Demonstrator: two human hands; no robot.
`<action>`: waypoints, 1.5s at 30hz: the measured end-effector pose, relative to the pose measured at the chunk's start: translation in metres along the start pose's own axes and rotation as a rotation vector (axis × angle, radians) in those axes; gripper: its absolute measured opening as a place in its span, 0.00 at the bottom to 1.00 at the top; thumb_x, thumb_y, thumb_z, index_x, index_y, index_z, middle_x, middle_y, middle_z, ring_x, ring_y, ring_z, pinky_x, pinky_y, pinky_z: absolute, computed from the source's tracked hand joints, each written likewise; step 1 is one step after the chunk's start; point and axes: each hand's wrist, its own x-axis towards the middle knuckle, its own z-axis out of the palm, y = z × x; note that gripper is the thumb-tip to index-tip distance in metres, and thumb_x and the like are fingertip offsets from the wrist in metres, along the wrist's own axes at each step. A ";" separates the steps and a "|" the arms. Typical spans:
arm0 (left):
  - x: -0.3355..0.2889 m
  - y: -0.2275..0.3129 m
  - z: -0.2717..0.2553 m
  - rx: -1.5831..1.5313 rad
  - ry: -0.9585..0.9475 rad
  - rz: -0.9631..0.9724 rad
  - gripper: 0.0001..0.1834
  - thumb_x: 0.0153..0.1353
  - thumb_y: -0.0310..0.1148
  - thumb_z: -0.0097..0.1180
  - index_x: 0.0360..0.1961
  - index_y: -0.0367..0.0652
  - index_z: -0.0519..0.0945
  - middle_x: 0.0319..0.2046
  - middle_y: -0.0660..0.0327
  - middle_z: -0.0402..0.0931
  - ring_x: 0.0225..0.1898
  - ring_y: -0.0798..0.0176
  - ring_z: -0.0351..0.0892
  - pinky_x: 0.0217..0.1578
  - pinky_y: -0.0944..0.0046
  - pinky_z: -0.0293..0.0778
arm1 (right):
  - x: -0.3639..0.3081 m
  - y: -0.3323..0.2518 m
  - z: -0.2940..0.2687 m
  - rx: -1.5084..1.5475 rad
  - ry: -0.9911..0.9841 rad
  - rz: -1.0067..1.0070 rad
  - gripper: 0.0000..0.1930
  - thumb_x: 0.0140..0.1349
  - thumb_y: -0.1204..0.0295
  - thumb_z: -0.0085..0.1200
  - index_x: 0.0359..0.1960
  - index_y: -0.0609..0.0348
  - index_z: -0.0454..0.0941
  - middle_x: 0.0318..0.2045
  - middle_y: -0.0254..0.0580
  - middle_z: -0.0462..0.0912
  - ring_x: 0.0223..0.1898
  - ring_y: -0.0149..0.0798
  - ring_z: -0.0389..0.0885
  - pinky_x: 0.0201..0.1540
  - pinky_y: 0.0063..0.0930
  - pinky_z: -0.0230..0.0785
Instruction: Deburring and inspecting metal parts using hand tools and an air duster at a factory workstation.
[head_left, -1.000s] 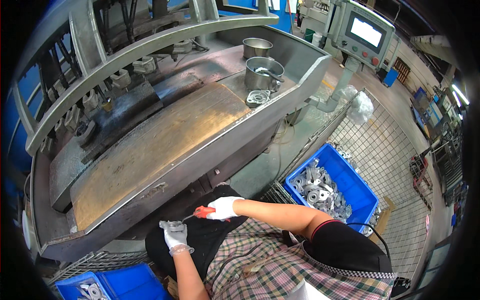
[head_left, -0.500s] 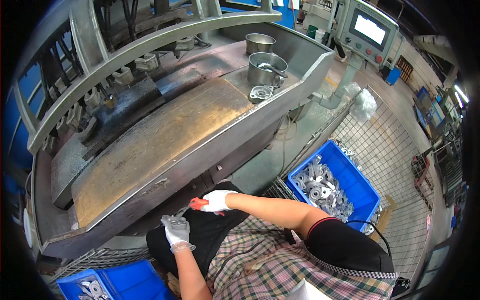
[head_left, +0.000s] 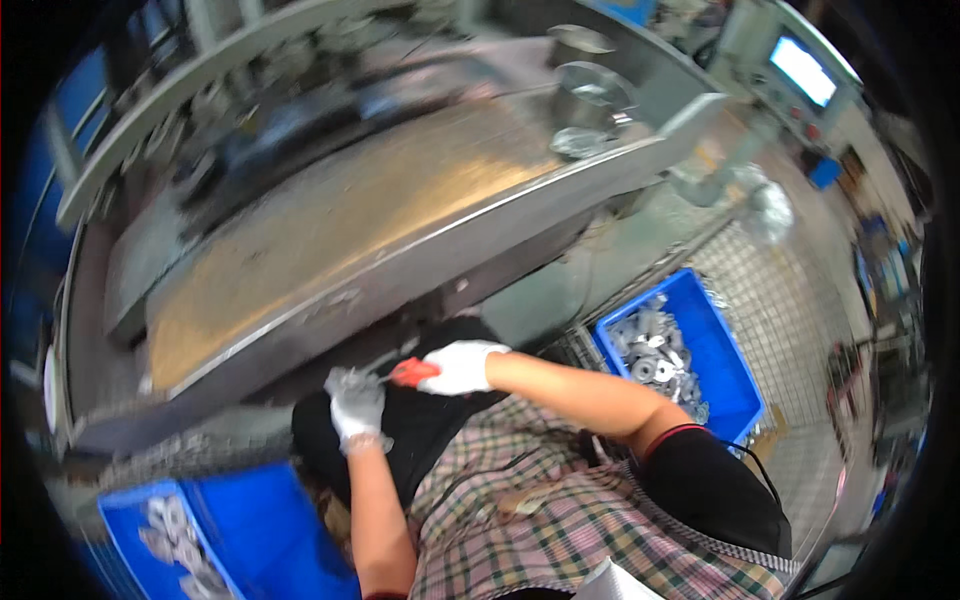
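Observation:
My left hand [head_left: 357, 415], in a white glove, is closed around a grey cast metal part [head_left: 355, 383] held above my dark-clothed lap. In my right hand [head_left: 462, 367], gloved as well, is a red-handled hand tool [head_left: 412, 372]. Its thin grey tip points left at the casting. Blur hides whether tip and metal touch, and the kind of tool cannot be made out.
Ahead stands a long metal machine trough [head_left: 330, 215] with metal pots [head_left: 590, 95] at its far right. A blue bin [head_left: 735, 365] of castings sits right, inside wire mesh; another blue bin [head_left: 270, 530] stands lower left. A control panel [head_left: 805, 70] is upper right.
The whole view has shifted and blurred with head motion. The red-handled tool now lies more level, its tip beside the casting. Both hands keep their hold.

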 end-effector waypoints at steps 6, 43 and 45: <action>-0.002 0.014 0.004 1.872 -0.259 0.346 0.17 0.67 0.58 0.46 0.39 0.63 0.81 0.38 0.64 0.80 0.43 0.52 0.76 0.43 0.49 0.69 | -0.013 -0.009 0.004 -0.169 0.065 0.068 0.23 0.65 0.47 0.49 0.46 0.53 0.79 0.43 0.55 0.85 0.47 0.60 0.83 0.52 0.50 0.73; 0.001 0.054 0.027 2.095 -0.230 0.838 0.27 0.72 0.61 0.36 0.59 0.60 0.76 0.59 0.61 0.74 0.62 0.45 0.68 0.63 0.40 0.62 | 0.020 -0.020 0.011 -0.151 -0.015 0.059 0.24 0.66 0.48 0.48 0.46 0.56 0.78 0.45 0.57 0.84 0.48 0.61 0.82 0.53 0.48 0.72; 0.000 0.066 0.034 2.307 -0.296 0.812 0.28 0.72 0.60 0.36 0.61 0.57 0.75 0.62 0.62 0.72 0.65 0.45 0.65 0.65 0.39 0.59 | 0.030 -0.023 0.013 -0.141 0.025 0.029 0.24 0.67 0.47 0.48 0.46 0.57 0.79 0.44 0.58 0.84 0.48 0.61 0.82 0.53 0.48 0.72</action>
